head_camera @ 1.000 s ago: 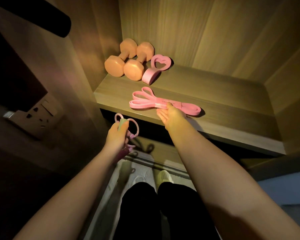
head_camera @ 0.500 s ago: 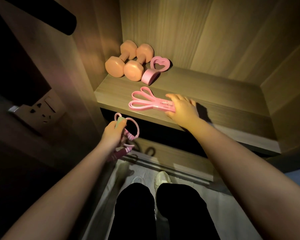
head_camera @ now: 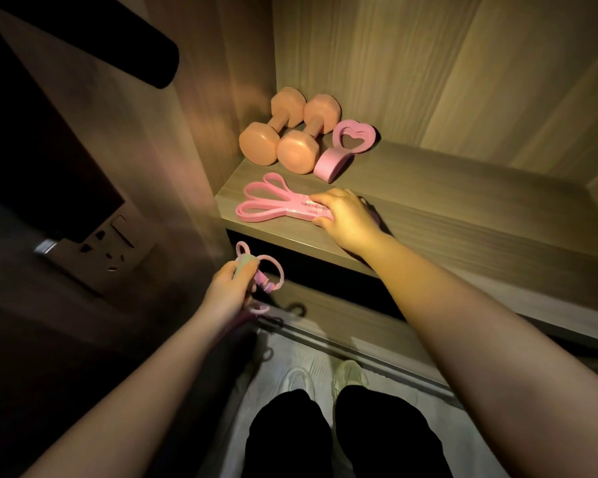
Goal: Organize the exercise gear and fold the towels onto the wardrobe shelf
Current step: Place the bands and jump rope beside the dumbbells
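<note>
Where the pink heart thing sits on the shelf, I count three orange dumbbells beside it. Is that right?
Not quite. The head view shows two orange dumbbells, not three. They do sit beside the pink heart thing on the shelf.

The left dumbbell and the right dumbbell, both orange, are counted as two. They are set side by side at the far left of the one wardrobe shelf. One pink heart-shaped ring is counted just right of them. One pink resistance band is counted near the front of the shelf, folded into a few loops. One pink rope with a green handle is counted below the shelf. Two hands are counted: the rope is held by the left hand and the band is gripped by the right hand. Two pale shoes are counted on the near floor. One wall socket plate is counted at the left.
</note>
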